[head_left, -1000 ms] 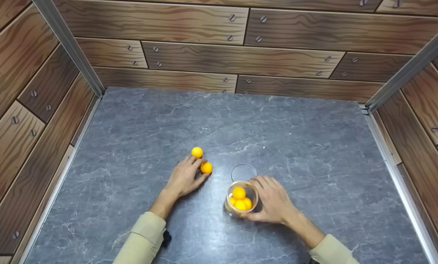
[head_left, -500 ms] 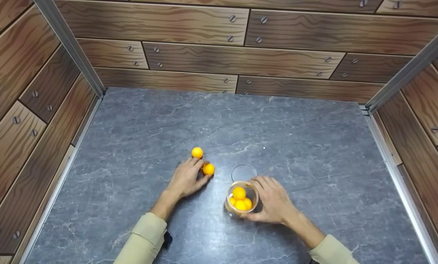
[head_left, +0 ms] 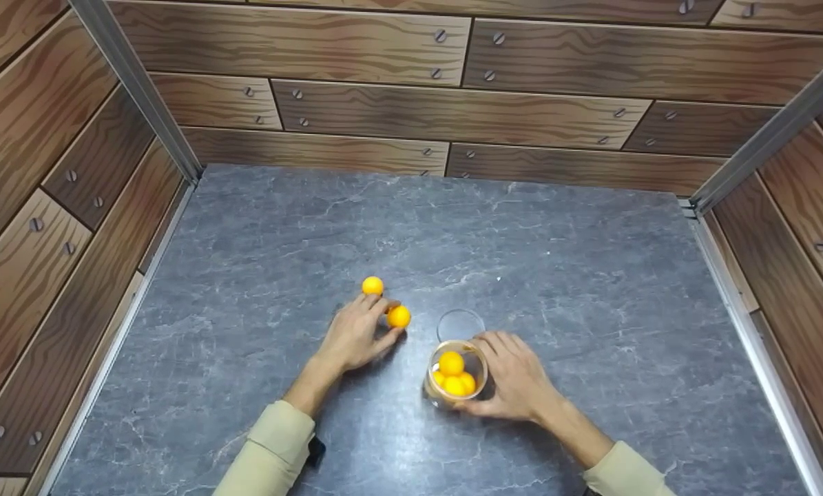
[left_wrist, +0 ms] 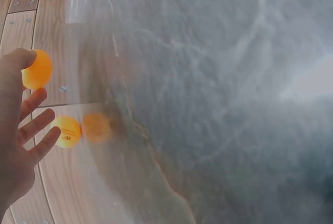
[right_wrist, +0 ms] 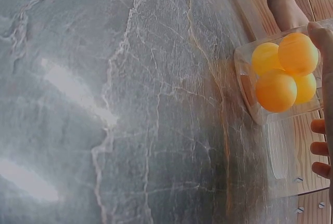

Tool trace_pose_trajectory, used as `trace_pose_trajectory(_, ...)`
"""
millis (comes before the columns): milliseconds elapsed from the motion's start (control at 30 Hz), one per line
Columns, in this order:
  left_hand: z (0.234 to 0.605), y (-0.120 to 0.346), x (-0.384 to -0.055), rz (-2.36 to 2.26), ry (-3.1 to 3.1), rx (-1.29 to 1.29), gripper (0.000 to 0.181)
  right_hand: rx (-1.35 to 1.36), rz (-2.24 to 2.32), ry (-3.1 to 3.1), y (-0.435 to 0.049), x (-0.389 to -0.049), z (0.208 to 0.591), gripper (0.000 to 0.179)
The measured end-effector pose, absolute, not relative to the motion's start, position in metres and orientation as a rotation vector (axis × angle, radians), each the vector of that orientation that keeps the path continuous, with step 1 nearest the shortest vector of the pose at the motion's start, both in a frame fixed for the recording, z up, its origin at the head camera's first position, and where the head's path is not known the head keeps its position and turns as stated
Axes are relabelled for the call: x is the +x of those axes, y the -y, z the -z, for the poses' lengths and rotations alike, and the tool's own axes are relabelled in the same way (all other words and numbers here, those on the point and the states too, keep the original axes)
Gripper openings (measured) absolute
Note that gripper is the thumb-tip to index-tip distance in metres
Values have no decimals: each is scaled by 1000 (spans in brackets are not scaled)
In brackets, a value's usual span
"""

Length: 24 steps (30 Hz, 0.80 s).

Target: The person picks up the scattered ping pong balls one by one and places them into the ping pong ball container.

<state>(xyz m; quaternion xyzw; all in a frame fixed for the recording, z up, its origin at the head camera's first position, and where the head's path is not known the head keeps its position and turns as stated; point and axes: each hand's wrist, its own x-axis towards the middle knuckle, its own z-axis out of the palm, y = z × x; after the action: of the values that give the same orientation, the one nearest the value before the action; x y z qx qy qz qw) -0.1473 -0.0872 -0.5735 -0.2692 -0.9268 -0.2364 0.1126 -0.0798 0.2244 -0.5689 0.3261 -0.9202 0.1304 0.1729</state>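
Note:
My left hand pinches an orange ping-pong ball between thumb and fingertip. In the left wrist view this held ball is at the thumb tip, while the other fingers spread apart. A second orange ball, with dark print on it, sits on the table just beyond that hand's fingers. My right hand grips the side of a clear jar, which stands upright with its mouth uncovered. Several orange balls are piled inside it, seen through the wall in the right wrist view.
A clear round lid lies flat on the table right behind the jar. The grey marbled tabletop is bordered by wood-patterned walls at the back and both sides, with metal rails along the side edges.
My left hand has shifted slightly to the right with the pinched ping-pong ball, nearer the jar. The right hand, the jar and the second ball stay where they were.

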Motion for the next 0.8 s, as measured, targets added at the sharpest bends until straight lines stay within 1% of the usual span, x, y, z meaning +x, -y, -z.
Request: trace_pose_trajectory(800, 539, 73, -130, 750, 2575, -876, 39, 937, -373, 2621, -225, -80, 568, 93)
